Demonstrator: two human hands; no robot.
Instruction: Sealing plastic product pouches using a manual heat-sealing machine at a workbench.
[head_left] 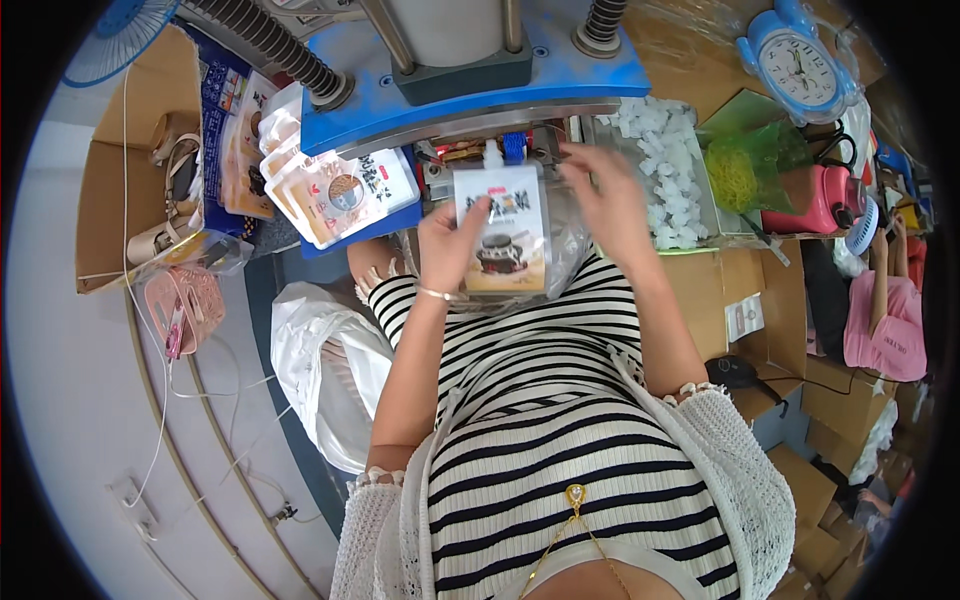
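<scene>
We see a flat white-and-tan pouch with a white spout (505,228) upright in front of the person's midriff, its spout pointing toward a blue press with metal columns (480,88). The left grip, a bare hand (449,243), grasps the pouch by its left edge, thumb laid across the printed front. The right grip, also bare (606,190), is raised just beside the pouch's upper right corner, fingers bent; they blur, so we cannot tell whether they pinch anything. Crumpled clear plastic (570,240) lies behind the pouch, over a black-and-white striped ribbed garment (590,440).

To the left of the pouch, we find a fanned stack of similar white pouches (345,190) on a flat blue tray (403,219). Below it sits a white plastic bag (318,375). To the right, we see a heap of small white plastic pieces (662,175), then a glossy pink appliance (815,195), with a round blue alarm clock (797,72) above. Farther right, we make out a co-worker in a pink shirt (888,325).
</scene>
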